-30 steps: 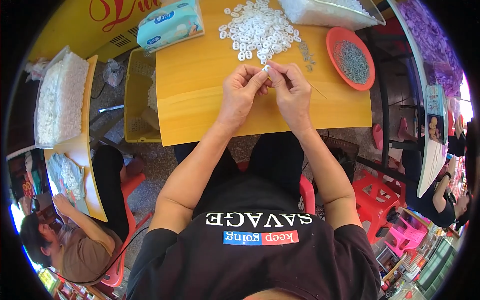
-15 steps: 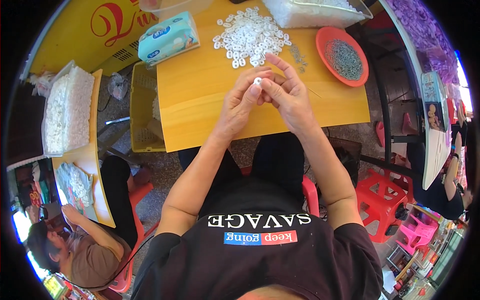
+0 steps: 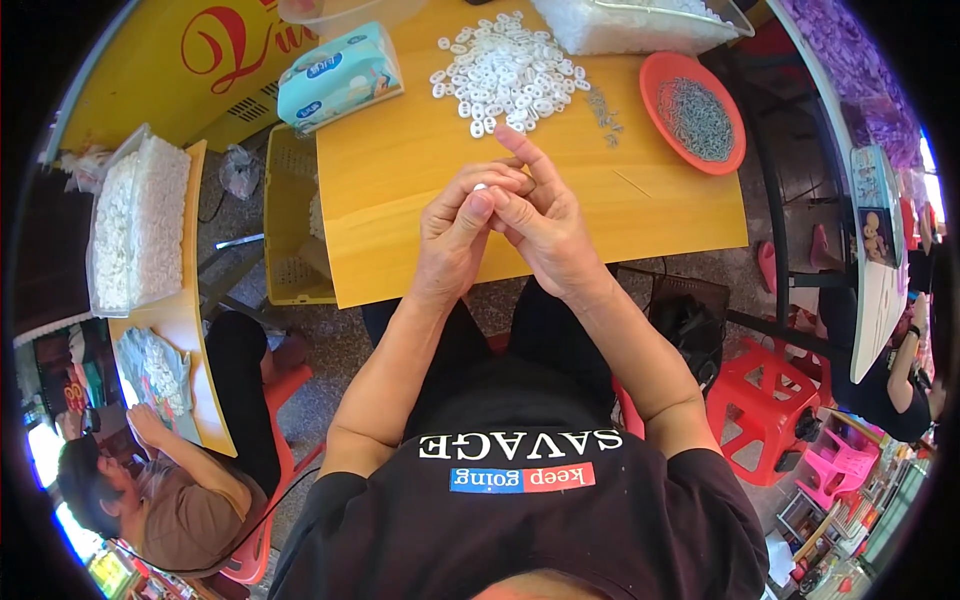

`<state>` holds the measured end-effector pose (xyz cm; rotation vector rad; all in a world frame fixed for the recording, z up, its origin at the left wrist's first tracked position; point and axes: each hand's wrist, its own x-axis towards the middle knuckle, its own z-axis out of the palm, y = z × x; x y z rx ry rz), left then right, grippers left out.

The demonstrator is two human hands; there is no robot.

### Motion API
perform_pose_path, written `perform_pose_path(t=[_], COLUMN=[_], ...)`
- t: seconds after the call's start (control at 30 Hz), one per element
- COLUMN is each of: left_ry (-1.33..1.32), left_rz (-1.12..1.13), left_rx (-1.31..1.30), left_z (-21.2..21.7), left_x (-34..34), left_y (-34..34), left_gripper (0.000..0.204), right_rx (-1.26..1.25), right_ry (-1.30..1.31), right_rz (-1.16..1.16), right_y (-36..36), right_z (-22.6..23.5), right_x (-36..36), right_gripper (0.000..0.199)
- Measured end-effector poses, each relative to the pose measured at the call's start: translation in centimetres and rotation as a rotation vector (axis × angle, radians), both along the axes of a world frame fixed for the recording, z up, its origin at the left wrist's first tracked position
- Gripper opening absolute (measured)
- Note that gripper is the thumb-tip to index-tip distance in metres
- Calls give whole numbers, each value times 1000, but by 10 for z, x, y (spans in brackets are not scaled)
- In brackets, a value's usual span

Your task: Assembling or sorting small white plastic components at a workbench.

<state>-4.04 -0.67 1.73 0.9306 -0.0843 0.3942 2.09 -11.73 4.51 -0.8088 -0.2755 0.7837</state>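
Note:
Both of my hands meet above the near part of the yellow table (image 3: 400, 235). Between thumb and fingers my left hand (image 3: 455, 225) pinches a small white plastic piece (image 3: 480, 187), mostly covered by the fingertips. My right hand (image 3: 545, 220) presses its thumb against the same piece, its index finger stretched out and upward. Beyond the hands lies a pile of white oval plastic pieces with holes (image 3: 505, 70). Right of the pile are a few loose small metal parts (image 3: 604, 115). An orange-red plate (image 3: 734, 150) holds many small grey metal parts (image 3: 697, 118).
A tissue pack (image 3: 340, 80) lies at the table's far left, and a clear bin of white pieces (image 3: 640, 25) stands at the back. A thin stick (image 3: 632, 184) lies to the right. At left, another person (image 3: 190, 500) sits by a side table with a filled bin (image 3: 140, 225).
My joined hands have come nearer to my body and a little left, with the white piece between them. Less of the piece shows now.

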Motion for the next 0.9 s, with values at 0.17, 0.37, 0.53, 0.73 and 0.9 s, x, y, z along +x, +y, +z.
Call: perform_pose_path(t=[0.17,0.37,0.53,0.73,0.9], left_ry=[199,475,567,369,260], left_rz=[243,745,846,735,612], left_rx=[269,942,1015,997,1018], left_z=[9,-2,-14,4,6], left_x=[-14,-53,-70,-38,-12], left_y=[38,153,167,95,51], left_gripper=[20,42,48,32,26], right_rx=[-235,-815,-842,-923,-907], right_ry=[-248,-1160,-1494,-1620,-1575], right_rz=[22,-401,-455,-438,-364], right_y=[-2,-24,-16,-20,-31], right_z=[-1,-15,-29,-30,-25], right_x=[21,78,75,70,66], right_gripper=[49,8,11,10,9])
